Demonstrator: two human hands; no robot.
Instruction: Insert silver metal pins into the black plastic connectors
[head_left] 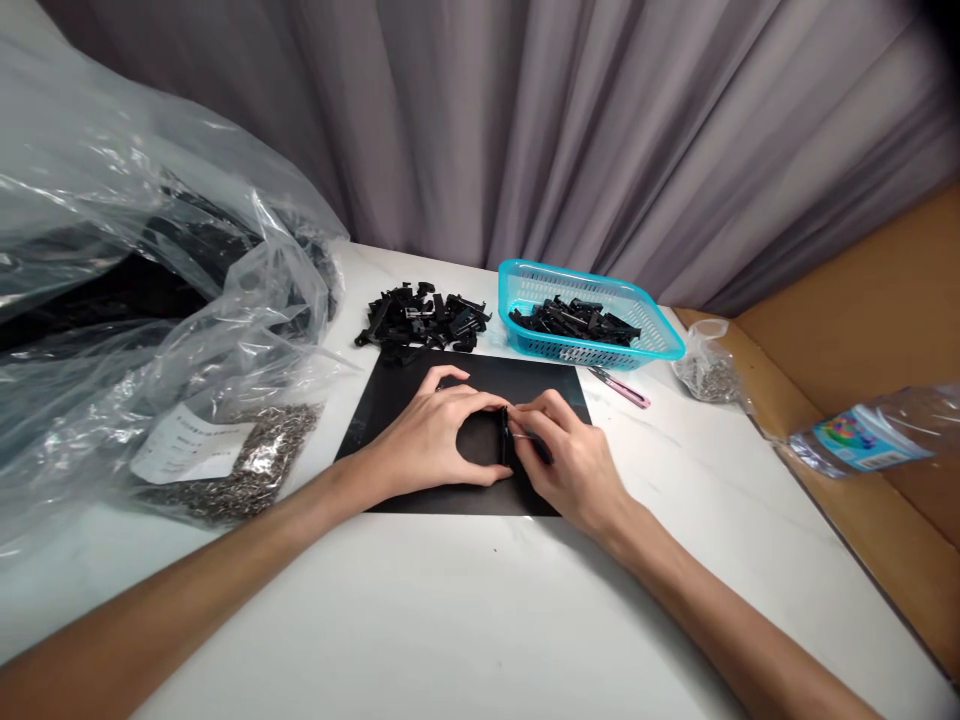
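Note:
Between the thumb and fingers of my left hand (435, 435) a small black plastic part (505, 438) is held on its end, over a black mat (405, 500). My right hand (574, 460) is closed against the part's right side. Its fingertips pinch a thin, light-coloured metal piece (525, 435), too small to name. Behind the mat lies a loose pile of similar black plastic parts (427, 318). A blue plastic basket (667, 345) to its right holds more black parts (577, 320).
A pink-handled cutter (621, 388) lies in front of the basket. At left are a labelled bag of small metal pieces (262, 460) and a large clear bag (225, 150). On the right stand a small bag (709, 370), a plastic bottle (862, 437) and a cardboard box (862, 300).

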